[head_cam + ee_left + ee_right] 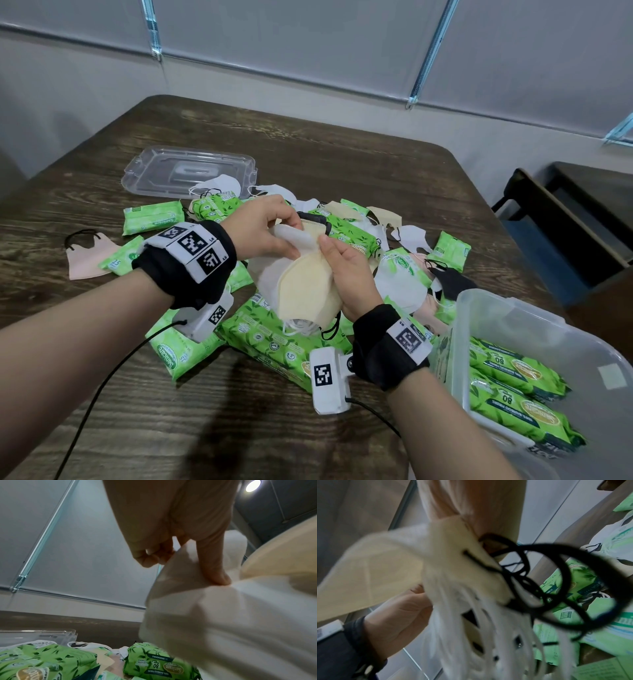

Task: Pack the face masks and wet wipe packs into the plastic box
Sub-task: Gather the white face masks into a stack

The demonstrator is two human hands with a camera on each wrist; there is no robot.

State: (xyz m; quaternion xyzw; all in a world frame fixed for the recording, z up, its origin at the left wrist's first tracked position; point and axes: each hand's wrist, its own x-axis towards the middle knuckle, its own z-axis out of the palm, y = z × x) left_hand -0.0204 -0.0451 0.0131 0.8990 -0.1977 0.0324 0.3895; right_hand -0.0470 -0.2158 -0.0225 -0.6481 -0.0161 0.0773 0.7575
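My right hand (349,274) grips a stack of face masks (305,291) along its edge, thumb on top, while my left hand (263,229) pinches the white mask (214,615) at the stack's top corner between thumb and curled fingers. The stack hangs above the pile of green wet wipe packs (274,339) and loose masks on the wooden table (308,147). The plastic box (534,329) stands to my right with two wipe packs inside, its clear lid (161,168) lying at the far left.
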